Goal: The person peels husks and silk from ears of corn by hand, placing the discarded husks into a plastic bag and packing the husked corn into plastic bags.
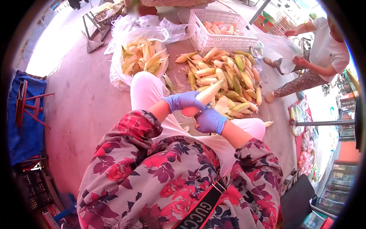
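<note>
An ear of corn [210,92], pale and partly husked, points up and to the right above my lap. My left hand [183,101], in a purple glove, is closed around its lower part. My right hand [211,121], gloved the same way, is closed at the ear's bottom end, against the left hand. A loose flap of pale husk [221,105] shows just above the right hand. Beyond my hands lies a large heap of corn ears [232,76], many still in green or yellow husk. A clear plastic bag [117,70] holds stripped husks [142,57].
Behind the heap stands a white plastic crate [225,41] with peeled ears in it. A person [322,57] at the right holds a clear bag [280,47]. A blue cloth [23,129] and a folding stool [26,103] are at far left. A metal pole [324,123] juts in at right.
</note>
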Available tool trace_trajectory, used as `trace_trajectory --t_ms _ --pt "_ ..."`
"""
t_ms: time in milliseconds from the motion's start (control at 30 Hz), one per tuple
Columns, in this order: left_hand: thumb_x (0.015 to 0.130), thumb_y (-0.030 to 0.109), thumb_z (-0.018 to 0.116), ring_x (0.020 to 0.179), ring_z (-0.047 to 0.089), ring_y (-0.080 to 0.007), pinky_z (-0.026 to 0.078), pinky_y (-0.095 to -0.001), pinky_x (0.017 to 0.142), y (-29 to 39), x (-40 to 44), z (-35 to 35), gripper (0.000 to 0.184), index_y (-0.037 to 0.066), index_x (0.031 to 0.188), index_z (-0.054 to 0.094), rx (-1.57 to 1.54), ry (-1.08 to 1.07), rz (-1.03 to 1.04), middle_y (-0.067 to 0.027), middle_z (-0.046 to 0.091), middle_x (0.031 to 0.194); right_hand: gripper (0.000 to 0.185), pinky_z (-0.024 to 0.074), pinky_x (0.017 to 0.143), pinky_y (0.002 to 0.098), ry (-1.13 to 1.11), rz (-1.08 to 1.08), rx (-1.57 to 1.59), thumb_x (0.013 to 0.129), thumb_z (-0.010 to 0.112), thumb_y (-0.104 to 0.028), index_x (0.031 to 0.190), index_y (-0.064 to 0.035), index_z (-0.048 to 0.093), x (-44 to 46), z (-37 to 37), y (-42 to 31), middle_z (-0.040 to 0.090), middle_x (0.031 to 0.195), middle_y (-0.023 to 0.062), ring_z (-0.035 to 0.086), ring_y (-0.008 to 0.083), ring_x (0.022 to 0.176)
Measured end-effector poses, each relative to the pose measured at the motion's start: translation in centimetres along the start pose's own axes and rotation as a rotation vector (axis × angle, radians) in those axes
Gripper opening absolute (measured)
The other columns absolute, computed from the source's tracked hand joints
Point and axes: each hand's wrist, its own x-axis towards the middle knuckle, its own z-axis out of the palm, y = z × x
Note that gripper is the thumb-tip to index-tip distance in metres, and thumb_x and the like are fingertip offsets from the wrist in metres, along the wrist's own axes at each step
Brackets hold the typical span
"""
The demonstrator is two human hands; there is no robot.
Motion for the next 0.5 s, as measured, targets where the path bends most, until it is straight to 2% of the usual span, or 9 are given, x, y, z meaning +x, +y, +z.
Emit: trace_trajectory --t_ms 67,100,133,200,267,333,400,433,500 --pt "0.069 0.019 0.069 0.093 0.057 -0.02 0.046 -0.0319 0.084 -0.5 -1.5 -0.8 0.055 -0.002 0.115 0.048 -0.404 0.005 0.093 -0.0096 0.058 0.105 0.028 0.0488 0.063 0.0426 -0.146 0.185 0.008 0.075 0.052 -0.03 0.073 -0.004 0.06 -0.1 -2.4 1.0 0.062 0.067 0.0144 0.061 0.0328 0.065" --pt "0.072 0.02 0.064 0.094 0.057 -0.022 0.046 -0.0337 0.085 -1.0 -1.9 -0.7 0.056 -0.004 0.119 0.045 -0.628 0.125 0.21 -0.0115 0.056 0.111 0.028 0.0485 0.061 0.0408 0.042 0.196 0.049 0.075 0.054 -0.03 0.075 -0.0029 0.061 -0.8 -2.4 2.6 0.062 0.067 0.0154 0.062 0.0311 0.065" --pt "0.074 0.021 0.06 0.095 0.056 -0.0208 0.047 -0.0335 0.084 -1.7 -2.6 -1.4 0.061 -0.003 0.126 0.039 -0.79 0.084 0.211 -0.0134 0.053 0.117 0.028 0.0483 0.06 0.0391 0.222 0.221 0.092 0.076 0.056 -0.03 0.077 -0.0019 0.061 -1.3 -2.5 4.4 0.061 0.066 0.0164 0.062 0.0294 0.064" --pt "0.074 0.021 0.059 0.092 0.056 -0.0204 0.048 -0.0325 0.08 -2.1 -3.7 -1.8 0.066 -0.002 0.13 0.034 -1.001 0.003 0.184 -0.0138 0.053 0.115 0.031 0.0489 0.062 0.034 0.417 0.385 0.413 0.079 0.058 -0.031 0.086 -0.0013 0.063 -2.1 -6.1 5.9 0.064 0.072 0.0136 0.063 0.025 0.066" --pt "0.077 0.027 0.059 0.081 0.057 -0.0193 0.049 -0.0304 0.069 -2.3 -4.0 -2.4 0.069 0.001 0.133 0.029 -1.036 -0.133 0.266 -0.0105 0.051 0.113 0.028 0.0463 0.058 0.0262 0.809 0.342 0.746 0.083 0.06 -0.025 0.091 0.0011 0.063 -2.5 -8.1 7.7 0.064 0.072 0.0062 0.06 0.0126 0.064" --pt "0.082 0.035 0.057 0.075 0.057 -0.0191 0.049 -0.0312 0.067 -2.2 -4.4 -2.8 0.066 0.003 0.133 0.03 -1.217 -0.135 0.226 -0.0091 0.05 0.113 0.025 0.0436 0.057 0.0219 1.113 0.407 1.009 0.085 0.059 -0.021 0.09 0.0022 0.064 -2.1 -9.7 9.3 0.062 0.074 0.0004 0.054 0.0063 0.065" --pt "0.085 0.04 0.053 0.073 0.057 -0.0191 0.049 -0.0317 0.066 -1.9 -4.7 -2.5 0.064 0.004 0.133 0.031 -1.273 -0.174 0.276 -0.0091 0.052 0.11 0.026 0.0434 0.058 0.0217 1.328 0.469 1.126 0.085 0.059 -0.022 0.09 0.0033 0.064 -2.1 -11.4 9.5 0.063 0.076 0.0016 0.055 0.0072 0.065" --pt "0.086 0.042 0.052 0.072 0.058 -0.0192 0.049 -0.032 0.065 -1.7 -4.7 -2.7 0.063 0.005 0.133 0.031 -1.295 -0.196 0.306 -0.0091 0.052 0.109 0.03 0.0457 0.06 0.0217 1.336 0.518 1.134 0.086 0.057 -0.027 0.097 0.0014 0.062 -1.9 -11.4 9.7 0.063 0.084 0.0029 0.058 0.0076 0.071" --pt "0.088 0.044 0.047 0.076 0.058 -0.0212 0.049 -0.0327 0.067 -2.0 -4.1 -3.0 0.062 0.003 0.133 0.033 -1.332 -0.145 0.313 -0.0102 0.053 0.112 0.036 0.0469 0.066 0.0236 1.176 0.639 1.063 0.086 0.058 -0.03 0.1 0.0027 0.061 -0.3 -8.9 11.2 0.063 0.09 0.007 0.06 0.0119 0.077"
